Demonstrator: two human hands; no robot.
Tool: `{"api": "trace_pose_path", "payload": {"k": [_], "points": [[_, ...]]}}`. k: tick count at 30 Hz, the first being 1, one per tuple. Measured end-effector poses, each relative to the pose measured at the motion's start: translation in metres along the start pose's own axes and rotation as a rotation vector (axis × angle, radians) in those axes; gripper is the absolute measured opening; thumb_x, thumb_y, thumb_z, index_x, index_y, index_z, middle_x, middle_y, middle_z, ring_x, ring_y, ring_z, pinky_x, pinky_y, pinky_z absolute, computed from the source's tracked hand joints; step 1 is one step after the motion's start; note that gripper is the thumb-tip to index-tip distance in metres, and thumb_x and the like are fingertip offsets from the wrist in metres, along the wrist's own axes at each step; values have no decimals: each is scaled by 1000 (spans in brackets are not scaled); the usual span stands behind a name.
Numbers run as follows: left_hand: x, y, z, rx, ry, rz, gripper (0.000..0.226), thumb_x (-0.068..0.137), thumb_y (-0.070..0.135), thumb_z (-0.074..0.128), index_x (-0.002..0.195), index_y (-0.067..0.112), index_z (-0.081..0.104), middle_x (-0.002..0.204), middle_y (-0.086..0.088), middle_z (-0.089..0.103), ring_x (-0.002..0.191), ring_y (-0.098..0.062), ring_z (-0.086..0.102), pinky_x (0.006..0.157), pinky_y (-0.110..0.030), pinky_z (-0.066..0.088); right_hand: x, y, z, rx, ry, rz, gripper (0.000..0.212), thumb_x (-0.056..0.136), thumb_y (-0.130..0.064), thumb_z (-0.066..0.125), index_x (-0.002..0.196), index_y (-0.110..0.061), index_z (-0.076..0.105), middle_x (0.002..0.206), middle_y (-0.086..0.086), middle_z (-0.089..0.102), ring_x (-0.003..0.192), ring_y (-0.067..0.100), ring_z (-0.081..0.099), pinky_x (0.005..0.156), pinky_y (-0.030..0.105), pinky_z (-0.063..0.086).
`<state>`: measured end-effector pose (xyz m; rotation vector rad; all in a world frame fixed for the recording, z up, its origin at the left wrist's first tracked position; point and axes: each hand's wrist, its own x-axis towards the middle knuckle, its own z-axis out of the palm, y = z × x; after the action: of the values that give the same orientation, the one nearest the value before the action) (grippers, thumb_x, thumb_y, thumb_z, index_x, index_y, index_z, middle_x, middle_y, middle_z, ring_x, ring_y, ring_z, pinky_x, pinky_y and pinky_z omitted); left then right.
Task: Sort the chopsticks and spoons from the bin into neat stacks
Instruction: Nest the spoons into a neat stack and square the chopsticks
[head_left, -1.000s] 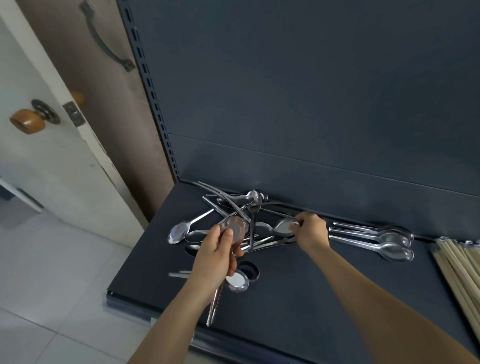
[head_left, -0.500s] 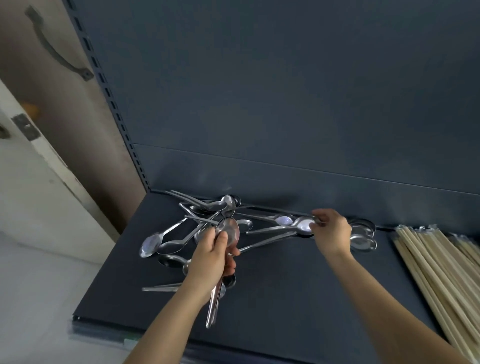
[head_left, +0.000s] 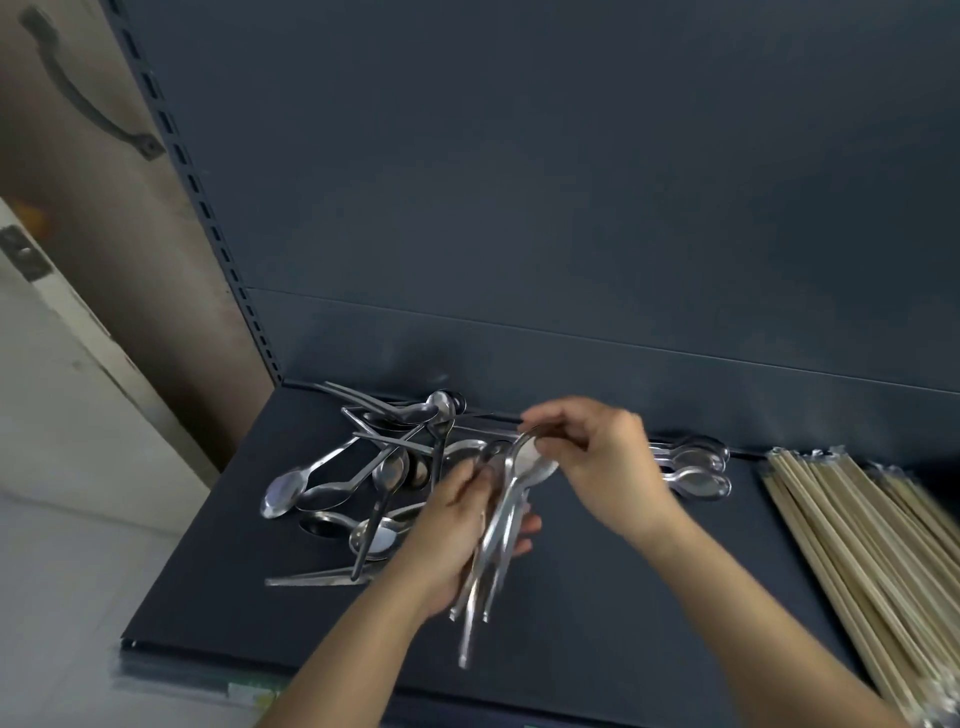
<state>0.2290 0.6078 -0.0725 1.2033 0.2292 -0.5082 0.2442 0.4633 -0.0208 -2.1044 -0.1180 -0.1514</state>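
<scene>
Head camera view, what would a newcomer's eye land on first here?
Over the shelf, the left hand grips a bundle of spoons while the right hand pinches another spoon at its top. Behind to the left lies a tangled spoon pile; pale chopsticks lie stacked at far right.

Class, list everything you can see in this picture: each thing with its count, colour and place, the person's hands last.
shelf: one, dark blue-grey, under everything
loose spoons: tangled pile, too many to count, silver, left part of the shelf
held spoons: several, silver, bundled in the left hand
sorted spoons: at least three, silver, back of the shelf, behind the right hand
chopsticks: many, pale wood, right end of the shelf
slotted upright: one, dark blue-grey, left of the back panel
left hand: one, grips the held spoons
right hand: one, fingers pinch the top of the held spoons
</scene>
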Motion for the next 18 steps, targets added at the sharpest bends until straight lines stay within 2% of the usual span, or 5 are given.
{"api": "trace_pose_path", "payload": {"k": [5,9,11,14,18], "points": [[-17,3,-3,70,-27,-6,46,99,45,28,108,11,58,70,-5,64,57,-14,59,53,-24,50,-11,4,43,-131,54,-36,44,86,8,52,115,-21,67,98,-12,66,83,-8,59,78,13,50],[-23,2,-24,206,107,113,30,101,35,34,108,13,53,62,0,48,45,-8,42,42,-20,34,-18,-6,73,-106,-119,-51,47,91,4,45,129,-21,57,114,-9,62,87,1,61,75,-2,40],[-26,4,-39,197,174,142,22,101,28,38,111,13,52,59,1,47,41,-7,36,39,-19,28,-18,-9,85,-64,-114,-81,42,94,-2,48,132,-20,54,119,-15,55,105,-5,53,88,-2,34],[-35,10,-68,180,304,206,16,100,25,42,105,12,52,67,-1,57,39,-7,36,37,-17,28,-16,-3,96,-74,-115,-76,37,94,-5,51,128,-17,57,119,-14,56,110,-4,48,93,3,35],[-47,16,-108,117,448,249,14,100,21,44,100,10,52,74,-5,62,40,-7,40,37,-18,31,-16,14,110,-367,-338,35,29,91,-15,59,120,-15,62,116,3,61,110,16,52,91,24,44]]}}
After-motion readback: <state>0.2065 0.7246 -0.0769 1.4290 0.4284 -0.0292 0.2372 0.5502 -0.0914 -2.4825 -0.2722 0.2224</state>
